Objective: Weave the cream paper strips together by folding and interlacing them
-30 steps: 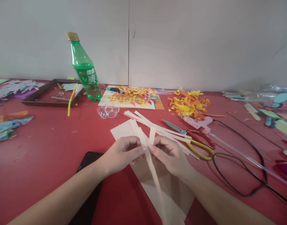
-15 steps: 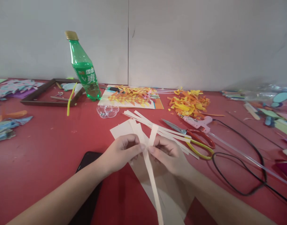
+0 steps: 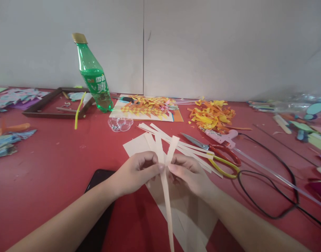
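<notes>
Between my two hands are cream paper strips (image 3: 167, 203), crossed where the fingertips meet. My left hand (image 3: 140, 171) pinches them from the left, thumb on top. From the right, my right hand (image 3: 190, 172) pinches the same crossing close by. Short strip ends fan upward above the fingers, and one long end hangs down toward me. Below the hands lies a cream paper sheet (image 3: 186, 220), partly covered by them. More loose paper strips (image 3: 199, 152) are spread just beyond my right hand, touching the scissors (image 3: 223, 159) with red and yellow handles.
A green soda bottle (image 3: 94, 78) stands back left beside a dark frame (image 3: 51, 114). Orange and yellow paper pieces (image 3: 213, 115) are heaped at the back. A pink glue gun (image 3: 222, 137) and its black cable (image 3: 255, 206) lie right. A black phone (image 3: 97, 210) is under my left forearm.
The held strips have shifted slightly: the long lower end has swung left and the right upper end leans further right. Both hands keep their pinch at nearly the same spot.
</notes>
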A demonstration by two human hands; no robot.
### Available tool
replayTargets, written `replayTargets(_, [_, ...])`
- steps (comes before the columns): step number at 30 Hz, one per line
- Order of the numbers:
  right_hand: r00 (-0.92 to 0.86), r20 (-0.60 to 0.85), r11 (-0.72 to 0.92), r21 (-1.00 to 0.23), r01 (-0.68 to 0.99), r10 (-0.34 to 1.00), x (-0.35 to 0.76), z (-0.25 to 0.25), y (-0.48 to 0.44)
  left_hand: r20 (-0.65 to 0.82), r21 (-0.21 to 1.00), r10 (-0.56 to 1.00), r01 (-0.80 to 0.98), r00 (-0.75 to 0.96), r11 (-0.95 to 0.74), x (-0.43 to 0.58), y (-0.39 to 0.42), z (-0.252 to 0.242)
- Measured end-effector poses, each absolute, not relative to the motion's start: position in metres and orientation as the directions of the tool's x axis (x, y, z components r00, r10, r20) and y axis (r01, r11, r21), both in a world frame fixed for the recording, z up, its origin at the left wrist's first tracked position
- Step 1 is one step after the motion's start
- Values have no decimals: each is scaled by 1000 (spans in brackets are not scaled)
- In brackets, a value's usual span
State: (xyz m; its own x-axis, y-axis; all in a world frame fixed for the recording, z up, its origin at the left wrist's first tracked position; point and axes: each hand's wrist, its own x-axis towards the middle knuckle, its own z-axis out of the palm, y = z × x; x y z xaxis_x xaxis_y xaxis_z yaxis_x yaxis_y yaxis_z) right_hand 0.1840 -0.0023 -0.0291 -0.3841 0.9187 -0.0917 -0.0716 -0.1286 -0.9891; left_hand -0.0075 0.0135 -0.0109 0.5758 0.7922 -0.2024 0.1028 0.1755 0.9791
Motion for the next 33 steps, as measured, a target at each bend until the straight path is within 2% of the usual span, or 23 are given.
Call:
replayTargets(8, [-366, 3, 6, -1000, 9, 931, 183, -25, -4, -203, 979, 824, 88, 529, 185, -6, 15, -11])
replayTargets(16, [-356, 68, 63, -998, -28, 932, 183, -30, -3, -206, 978, 840, 77, 501, 194, -6, 14, -12])
replayTargets(24, [-317, 36, 27, -999, -33, 948, 184, -28, -3, -153, 987, 757, 58, 635, 150, -7, 14, -6])
replayTargets(30, [-376, -43, -71, -996, -59, 926, 184, -30, -3, -149, 987, 754, 43, 640, 158, -8, 13, -9])
replayTargets(33, [-376, -29, -54, -997, -56, 926, 184, -30, -3, -163, 985, 766, 53, 622, 167, -8, 14, -9])
